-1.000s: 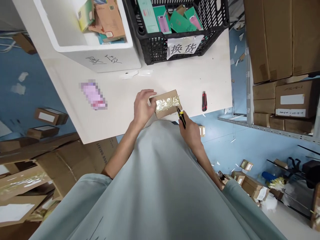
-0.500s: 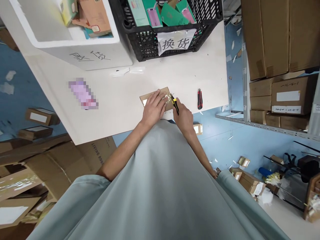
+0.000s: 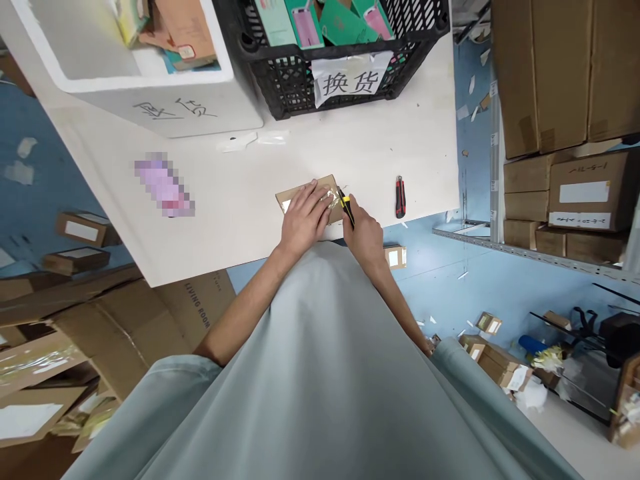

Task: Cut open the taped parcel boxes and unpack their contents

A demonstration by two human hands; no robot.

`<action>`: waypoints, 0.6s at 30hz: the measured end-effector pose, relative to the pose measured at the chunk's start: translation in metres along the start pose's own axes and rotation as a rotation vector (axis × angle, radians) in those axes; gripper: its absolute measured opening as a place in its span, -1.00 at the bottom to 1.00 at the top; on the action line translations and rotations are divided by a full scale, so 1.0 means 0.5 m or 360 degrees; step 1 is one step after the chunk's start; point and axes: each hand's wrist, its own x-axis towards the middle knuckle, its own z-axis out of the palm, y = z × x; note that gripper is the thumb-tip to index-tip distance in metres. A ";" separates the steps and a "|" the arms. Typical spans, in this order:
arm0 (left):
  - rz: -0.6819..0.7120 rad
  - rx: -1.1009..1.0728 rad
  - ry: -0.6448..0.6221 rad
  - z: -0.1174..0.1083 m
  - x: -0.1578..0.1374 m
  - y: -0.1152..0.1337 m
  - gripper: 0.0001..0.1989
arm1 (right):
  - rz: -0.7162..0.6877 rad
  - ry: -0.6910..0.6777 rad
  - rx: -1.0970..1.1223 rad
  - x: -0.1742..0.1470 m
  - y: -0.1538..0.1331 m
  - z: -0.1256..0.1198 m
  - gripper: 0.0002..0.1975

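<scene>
A small flat cardboard box (image 3: pixel 327 181) with shiny clear tape and a white label lies at the table's near edge. My left hand (image 3: pixel 303 223) rests flat on top of it, fingers stretched out, covering much of the box. In my right hand (image 3: pixel 365 239), closed round its handle, is a yellow-and-black utility knife (image 3: pixel 347 205). Its tip is at the taped right end of the box; whether the blade is in the tape, I cannot tell. To the right, a red-and-black utility knife (image 3: pixel 401 197) lies on the table.
On the white table (image 3: pixel 225 233) lies a blurred-out pinkish-purple item (image 3: pixel 163 187). A white foam bin (image 3: pixel 165 110) and a black plastic crate (image 3: pixel 285 83) holding green boxes stand at the back. Shelved cartons (image 3: pixel 583 193) are at right; a large carton (image 3: pixel 140 320) is at lower left.
The utility knife and my right hand have shifted very slightly left in view, along with the box and my left hand. The camera view has moved a little too.
</scene>
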 end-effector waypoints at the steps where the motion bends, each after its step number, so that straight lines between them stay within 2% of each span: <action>1: -0.0005 -0.0001 0.0000 0.000 -0.001 0.001 -0.52 | 0.0000 -0.0006 0.0008 0.000 0.001 -0.002 -0.39; 10: -0.0089 -0.0020 -0.0002 -0.005 0.000 0.011 -0.52 | 0.0038 -0.0154 -0.0143 0.008 -0.023 -0.030 -0.38; 18: -0.0138 0.0032 -0.0018 -0.001 0.001 0.015 -0.51 | 0.0111 -0.0255 -0.0292 -0.030 -0.029 -0.031 -0.35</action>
